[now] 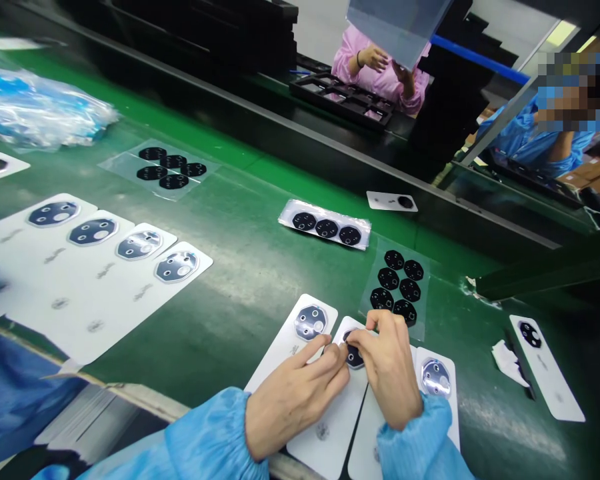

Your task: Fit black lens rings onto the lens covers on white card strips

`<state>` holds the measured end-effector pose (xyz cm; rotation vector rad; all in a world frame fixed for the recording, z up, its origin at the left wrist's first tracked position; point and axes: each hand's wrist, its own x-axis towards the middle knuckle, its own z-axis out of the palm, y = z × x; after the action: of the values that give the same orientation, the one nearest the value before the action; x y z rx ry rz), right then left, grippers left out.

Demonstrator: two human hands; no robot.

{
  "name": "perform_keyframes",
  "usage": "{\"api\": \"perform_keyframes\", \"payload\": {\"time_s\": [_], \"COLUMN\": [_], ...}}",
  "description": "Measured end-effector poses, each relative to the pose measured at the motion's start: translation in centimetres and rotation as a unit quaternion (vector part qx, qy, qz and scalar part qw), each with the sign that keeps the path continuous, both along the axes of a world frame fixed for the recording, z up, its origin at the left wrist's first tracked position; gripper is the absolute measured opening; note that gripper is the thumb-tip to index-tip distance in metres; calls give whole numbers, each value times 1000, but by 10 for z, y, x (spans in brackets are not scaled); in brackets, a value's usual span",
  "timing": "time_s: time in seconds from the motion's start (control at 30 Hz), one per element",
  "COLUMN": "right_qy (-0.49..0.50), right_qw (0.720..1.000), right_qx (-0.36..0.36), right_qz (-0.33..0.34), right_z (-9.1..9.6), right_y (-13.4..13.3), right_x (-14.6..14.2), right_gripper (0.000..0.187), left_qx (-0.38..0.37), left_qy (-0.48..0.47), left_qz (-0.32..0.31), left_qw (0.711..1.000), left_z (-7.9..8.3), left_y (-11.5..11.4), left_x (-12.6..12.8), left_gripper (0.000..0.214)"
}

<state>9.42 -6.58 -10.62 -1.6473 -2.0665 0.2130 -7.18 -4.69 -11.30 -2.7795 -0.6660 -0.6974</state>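
Note:
My left hand (300, 395) and my right hand (391, 365) meet over the top of a white phone-back-shaped panel (325, 417). Between their fingertips sits a black octagonal sticker (353, 357) with round holes, partly covered by the fingers. My right thumb and forefinger pinch at its upper edge. My left fingers are curled together at its left edge; what they hold, if anything, is hidden. Similar white panels lie on both sides, one with a shiny octagon (311, 323) to the left and another octagon (435, 377) to the right. Just beyond, a clear sheet carries several black stickers (389, 279).
More white panels (55, 293) lie in a row at left, near a person's blue sleeve. A sticker strip (325, 230), another sticker sheet (174, 175), plastic bags (40, 110) and a single panel (547, 367) are on the green table (240, 280). Co-workers sit across the rail.

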Motion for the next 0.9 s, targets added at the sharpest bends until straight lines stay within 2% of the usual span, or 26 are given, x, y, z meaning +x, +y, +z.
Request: {"api": "perform_keyframes", "payload": {"time_s": [0.17, 0.37, 0.5, 0.57, 0.6, 0.67, 0.77, 0.83, 0.9], "right_qy": [-9, 25, 140, 246, 307, 425, 549, 582, 577], "right_qw": [1000, 1000, 989, 963, 940, 878, 790, 765, 773], "right_qx": [-1, 5, -40, -68, -96, -164, -232, -238, -220], "right_qz": [6, -2, -24, -83, -114, -150, -145, -140, -144], "right_z": [-1, -1, 9, 17, 20, 24, 27, 26, 25], "right_y": [0, 2, 8, 9, 8, 4, -4, -9, -13], "right_x": [3, 1, 14, 24, 28, 30, 19, 7, -2], "right_gripper": [23, 24, 19, 14, 15, 22, 33, 38, 40], "left_qx": [3, 2, -16, -32, -38, -44, -56, -65, -70], "left_qy": [3, 23, 24, 11, 3, -13, -45, -70, -85], "left_qz": [-1, 5, 8, 17, 19, 13, -1, 14, 41], "left_qw": [1000, 1000, 1000, 999, 999, 999, 997, 995, 993], "left_z": [-3, -4, -1, 0, 0, -2, -4, -3, -2], "left_y": [-1, -3, -5, -6, -7, -11, -16, -15, -11], "left_x": [-1, -1, -2, -3, -4, -7, -19, -30, -43], "left_gripper": [34, 29, 26, 26, 26, 23, 20, 23, 28]}}
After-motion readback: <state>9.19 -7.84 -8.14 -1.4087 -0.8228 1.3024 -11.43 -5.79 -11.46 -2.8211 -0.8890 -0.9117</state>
